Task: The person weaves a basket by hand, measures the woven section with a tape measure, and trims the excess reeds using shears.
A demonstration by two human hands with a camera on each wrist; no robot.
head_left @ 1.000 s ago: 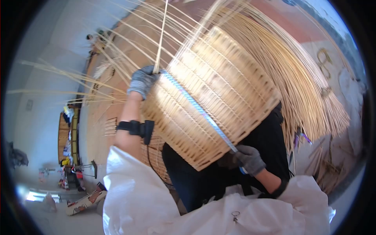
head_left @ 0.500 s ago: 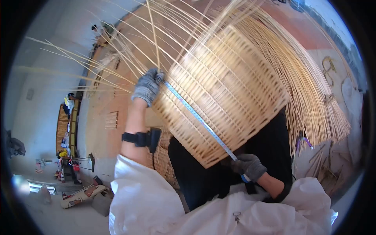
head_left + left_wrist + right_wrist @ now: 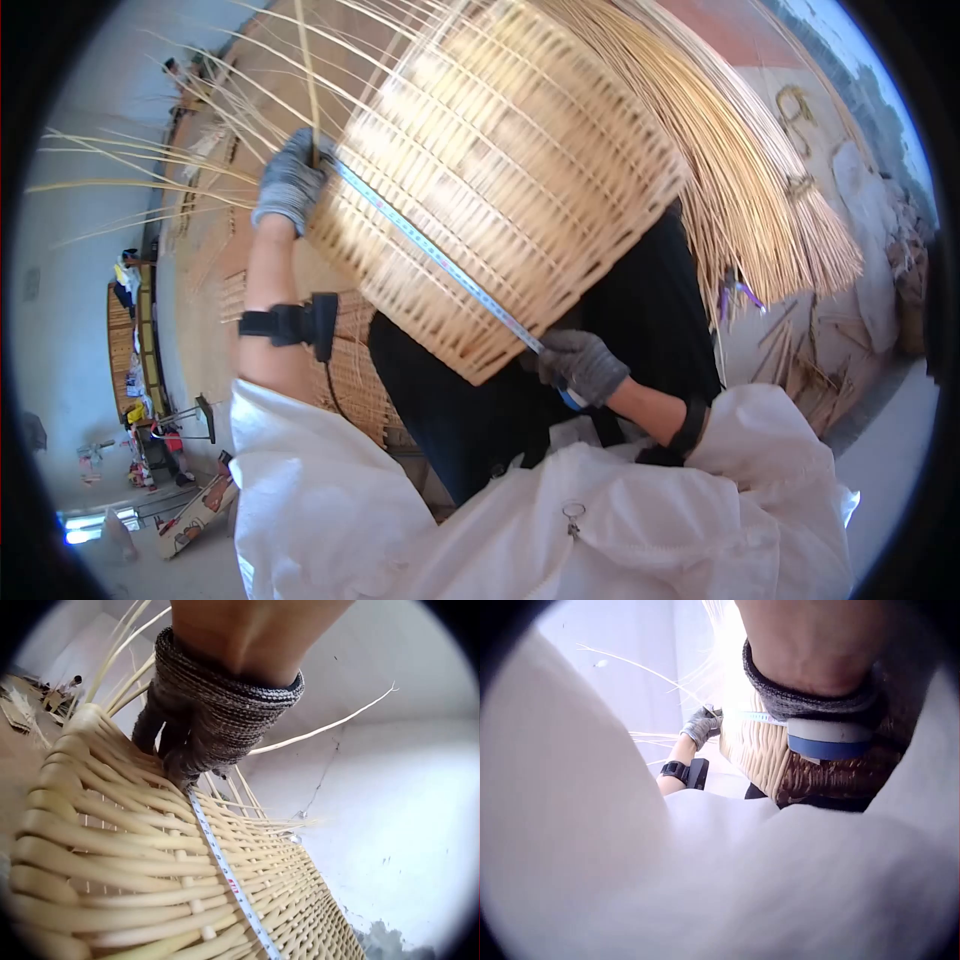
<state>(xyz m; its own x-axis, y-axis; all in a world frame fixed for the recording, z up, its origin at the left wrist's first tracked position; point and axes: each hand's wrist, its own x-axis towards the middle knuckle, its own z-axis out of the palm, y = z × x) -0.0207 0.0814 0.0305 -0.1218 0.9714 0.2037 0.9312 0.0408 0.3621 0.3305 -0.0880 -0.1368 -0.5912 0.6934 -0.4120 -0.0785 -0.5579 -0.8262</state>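
Note:
A woven wicker basket [image 3: 510,170] lies tilted over the person's lap, with long loose stakes [image 3: 235,95] fanning out beyond its far left side. A tape measure's blade [image 3: 430,248] stretches straight across the weave. At its upper end the gloved left hand [image 3: 293,180] pinches the tape against the basket's edge; in the left wrist view the curled fingers [image 3: 184,761] sit right at the tape's end. The gloved right hand [image 3: 585,365] grips the tape measure's white and blue case [image 3: 829,741] by the basket's near edge. Part of that case is hidden by the hand.
A large bundle of long wicker rods [image 3: 720,170] lies on the floor to the right, with purple-handled pliers [image 3: 738,295] near its end. Another woven piece [image 3: 360,345] is partly hidden behind the left forearm. Rod scraps [image 3: 810,360] litter the floor at right.
The basket, both hands and the surroundings have shifted left and up in the head view. The tape stays stretched between the hands, and both keep their hold.

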